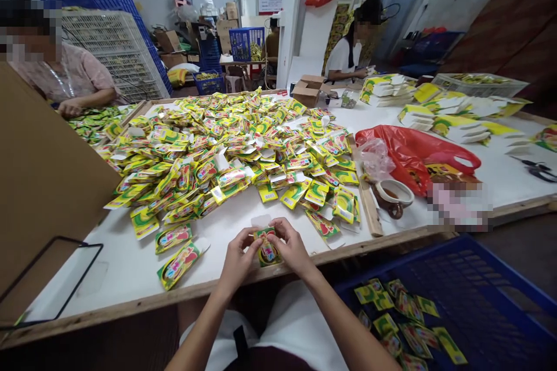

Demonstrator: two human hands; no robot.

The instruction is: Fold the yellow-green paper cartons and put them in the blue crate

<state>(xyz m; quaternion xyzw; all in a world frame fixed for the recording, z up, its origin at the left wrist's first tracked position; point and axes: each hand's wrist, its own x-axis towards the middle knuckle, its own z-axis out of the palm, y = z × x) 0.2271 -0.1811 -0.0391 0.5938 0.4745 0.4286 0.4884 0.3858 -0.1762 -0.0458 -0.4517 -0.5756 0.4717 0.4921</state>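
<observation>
Between my two hands, at the table's front edge, is a small yellow-green printed carton (pixel 268 252) with a white flap raised at its top end. My left hand (pixel 244 249) grips its left side, thumb on the printed face. On the other side my right hand (pixel 289 243) pinches it, thumb also on the front. Just beyond lies a large heap of similar cartons (pixel 243 151), many with white flaps sticking out. A few loose cartons (pixel 179 264) rest to the left of my hands, and another carton (pixel 322 225) lies to the right.
A blue crate (pixel 487 301) holding several cartons stands low at right. A wooden strip (pixel 368 203) borders the heap, beside a cup (pixel 394 194) and red bag (pixel 400 151). Cardboard (pixel 47 185) rises at left. Two co-workers sit at left (pixel 82 75) and far right (pixel 343 58); scissors (pixel 539 169) lie right.
</observation>
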